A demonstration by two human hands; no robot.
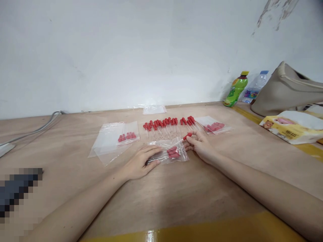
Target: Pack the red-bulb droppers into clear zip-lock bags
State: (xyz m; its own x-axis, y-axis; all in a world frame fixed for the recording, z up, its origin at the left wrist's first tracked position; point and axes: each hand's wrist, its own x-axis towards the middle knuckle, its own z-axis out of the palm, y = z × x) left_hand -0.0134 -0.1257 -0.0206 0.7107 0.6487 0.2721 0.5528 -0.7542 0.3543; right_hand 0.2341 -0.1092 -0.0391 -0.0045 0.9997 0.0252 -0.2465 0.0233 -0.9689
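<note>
A clear zip bag [163, 148] lies on the table with several red dropper bulbs [173, 152] inside it. My left hand [142, 160] grips the bag's left end, thumb below and fingers on top. Between the thumb and fingers of my right hand [199, 145] is a dropper with a red bulb [187, 136]. Its thin clear tube slants left and down over the bag's right end; whether the tip is inside I cannot tell. Just behind the bag, loose red-bulbed droppers [161, 125] lie side by side in a row.
Left of the row, a filled bag [128, 135] lies on flat clear bags [106, 143]. Another filled bag [214, 126] lies right. Farther right are a green bottle [236, 90], a clear bottle [256, 87], a beige bag [280, 90] and a tissue pack [290, 127]. A grey cable [47, 121] runs left.
</note>
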